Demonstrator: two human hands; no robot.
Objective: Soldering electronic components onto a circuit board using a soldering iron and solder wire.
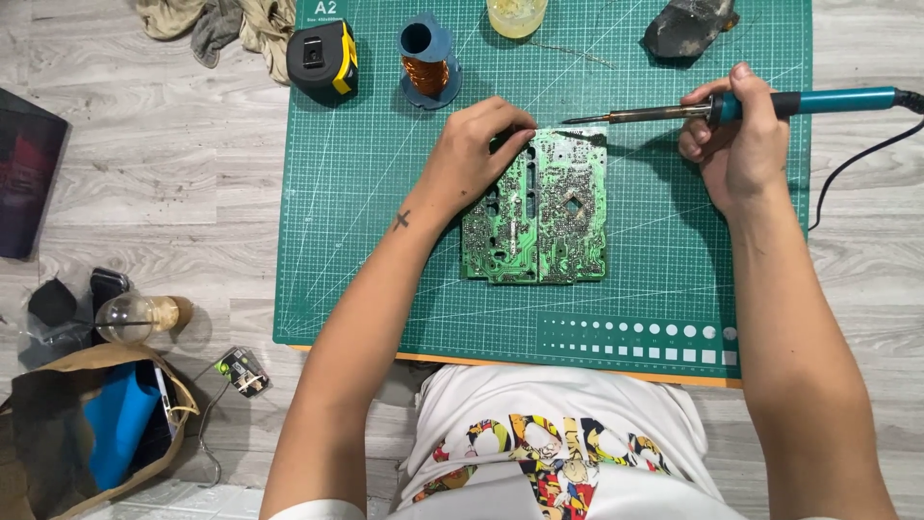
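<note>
Soldering at a green circuit board

Left hand pinches the board's top edge; right hand grips the soldering iron, tip just beyond the left fingertips.

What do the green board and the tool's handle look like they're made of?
Circuit board: likely rigid laminate, glossy green coat with silvery solder traces, steadied by the left hand. Soldering iron in the right hand: teal handle looks like matte plastic; shaft metal.
</note>
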